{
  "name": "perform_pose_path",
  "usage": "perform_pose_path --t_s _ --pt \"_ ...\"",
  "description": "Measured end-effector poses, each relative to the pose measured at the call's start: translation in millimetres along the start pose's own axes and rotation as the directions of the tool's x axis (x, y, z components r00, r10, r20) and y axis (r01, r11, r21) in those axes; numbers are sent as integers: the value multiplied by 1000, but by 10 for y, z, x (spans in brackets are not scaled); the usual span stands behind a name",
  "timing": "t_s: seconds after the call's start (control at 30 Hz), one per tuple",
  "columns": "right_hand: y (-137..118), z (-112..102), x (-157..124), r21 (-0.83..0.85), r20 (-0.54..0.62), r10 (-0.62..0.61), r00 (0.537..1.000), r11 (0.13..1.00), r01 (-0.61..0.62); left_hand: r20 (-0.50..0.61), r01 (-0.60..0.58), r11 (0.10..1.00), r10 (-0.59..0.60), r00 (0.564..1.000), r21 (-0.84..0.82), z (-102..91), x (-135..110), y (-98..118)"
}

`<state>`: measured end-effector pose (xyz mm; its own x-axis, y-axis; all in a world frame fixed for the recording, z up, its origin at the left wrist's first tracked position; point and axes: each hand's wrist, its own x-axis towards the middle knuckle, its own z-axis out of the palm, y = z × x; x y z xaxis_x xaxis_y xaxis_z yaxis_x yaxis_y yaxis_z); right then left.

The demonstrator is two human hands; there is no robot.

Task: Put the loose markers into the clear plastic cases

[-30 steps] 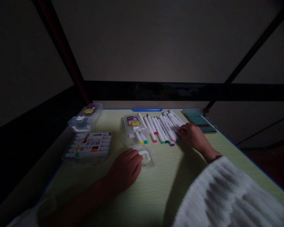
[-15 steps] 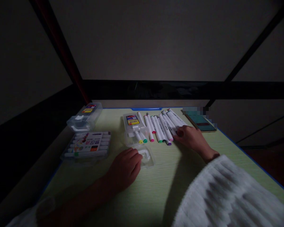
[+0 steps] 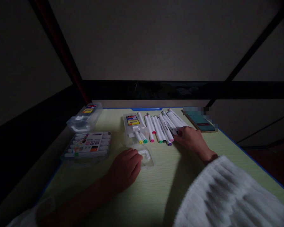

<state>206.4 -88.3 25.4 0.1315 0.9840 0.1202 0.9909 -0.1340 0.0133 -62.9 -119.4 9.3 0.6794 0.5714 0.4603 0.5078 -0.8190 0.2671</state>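
Several white markers (image 3: pixel 157 129) with coloured ends lie side by side on the table. My right hand (image 3: pixel 190 140) is at the right end of this row, its fingers closed on the near end of a marker (image 3: pixel 177 118); the fingertips are partly hidden. A clear plastic marker case (image 3: pixel 129 132) stands left of the row, with yellow- and green-ended markers at its front. Its open clear flap (image 3: pixel 150 160) reaches toward me. My left hand (image 3: pixel 126 165) is closed at the flap's left edge, thumb and fingers pressed together on it.
On the left are a second clear case (image 3: pixel 94 116) and a flat clear box of markers (image 3: pixel 85 145) with a printed label. A phone (image 3: pixel 201 123) lies at the back right. Behind the pale green table (image 3: pixel 153 198) rises a dark wall (image 3: pixel 151 41).
Almost nothing differs. My right hand has shifted very slightly at the rightmost markers, and my left hand stays at the flap.
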Motion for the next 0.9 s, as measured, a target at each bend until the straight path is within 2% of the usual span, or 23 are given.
perform_pose_path --t_s 0.13,0.37,0.67,0.9 --pt "-5 -36 -2 21 -35 53 998 998 -53 9 0 1000 1 1000 -3 -5 0 2" --pt "4 -31 7 59 -160 118 980 992 -110 -9 -9 1000 9 1000 6 -10 3 6" --pt "11 -14 17 267 -302 97 948 964 -14 -7 -4 1000 4 1000 -3 -3 1 -5" --pt "38 18 53 446 -408 74 910 886 127 -13 -5 1000 5 1000 1 -8 3 5"
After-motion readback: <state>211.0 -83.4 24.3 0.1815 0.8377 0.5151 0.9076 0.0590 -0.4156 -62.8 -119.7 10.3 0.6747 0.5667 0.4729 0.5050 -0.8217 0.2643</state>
